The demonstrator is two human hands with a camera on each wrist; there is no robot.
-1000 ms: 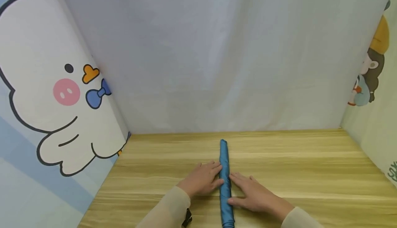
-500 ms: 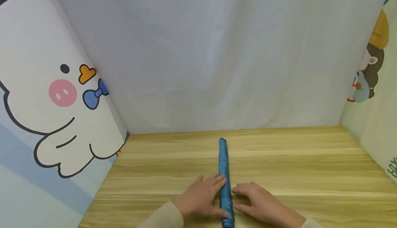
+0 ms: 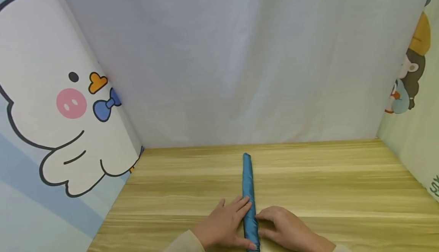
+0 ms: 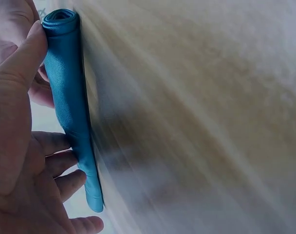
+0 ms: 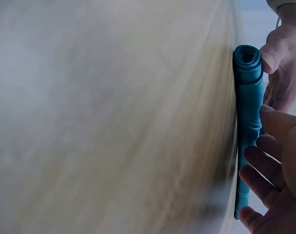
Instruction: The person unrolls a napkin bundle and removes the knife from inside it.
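A glossy teal-blue cloth (image 3: 247,176), rolled into a long thin tube, lies on the wooden table and points away from me. Its near end shows a spiral of layers in the left wrist view, where the rolled cloth (image 4: 67,83) narrows toward the far end. My left hand (image 3: 223,221) rests on the roll from the left, fingers fairly straight over its top, thumb near the close end. From the right, my right hand (image 3: 288,227) has its bent fingertips and thumb right at the roll's side. In the right wrist view, the right thumb (image 5: 277,119) lies against the cloth.
The wood-grain table (image 3: 326,176) runs back to a pale grey curtain (image 3: 240,61). A wall panel with a cartoon duck (image 3: 72,103) stands on the left, and one with a printed figure (image 3: 409,73) on the right.
Both hands have moved back along the roll toward me, the left thumb now near its close end. The right fingers have bent more. The rolled cloth stays in nearly the same place.
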